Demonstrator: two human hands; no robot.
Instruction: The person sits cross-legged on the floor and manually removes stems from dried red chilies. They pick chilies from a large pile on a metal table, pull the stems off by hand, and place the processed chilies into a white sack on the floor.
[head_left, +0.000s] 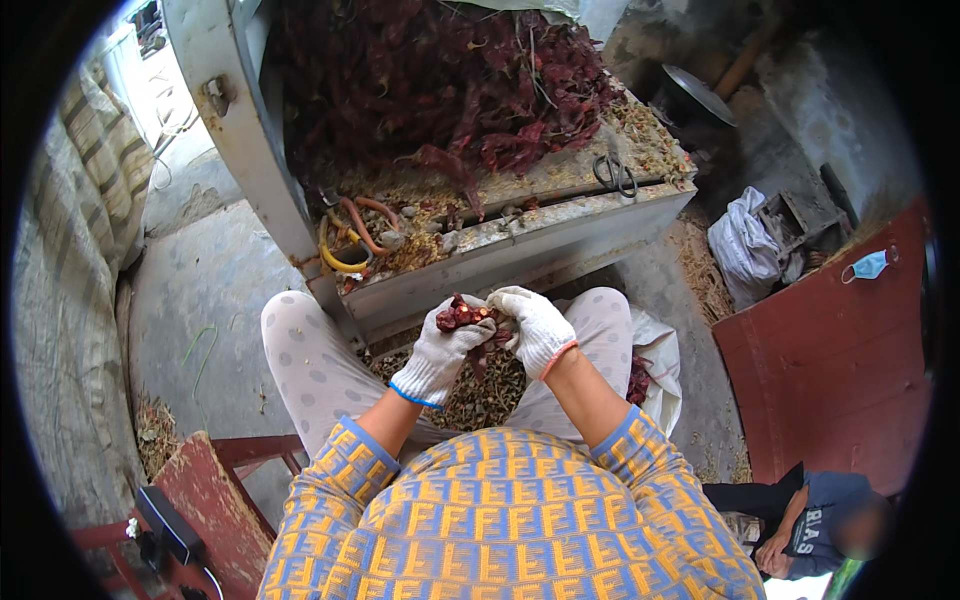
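My left hand (442, 351), in a white knit glove with a blue cuff, is closed around several dried red chili peppers (459, 315). My right hand (531, 322), gloved with an orange-red cuff, has its fingertips together at the right end of the same bunch; whether it pinches a stem is hidden. Below the hands, between my knees, lie many loose stems and dry scraps (487, 391). A large heap of dried red chilies (420, 90) covers the worktop (480, 251) ahead. Black-handled scissors (615, 176) and orange- and yellow-handled tools (346, 244) rest near its front edge.
A metal post (255, 142) rises at the worktop's left. A white sack (660, 367) with chilies stands by my right knee. A worn wooden stool (214, 487) is at lower left, and a red panel (817, 345) at right. Another person (817, 517) sits at lower right.
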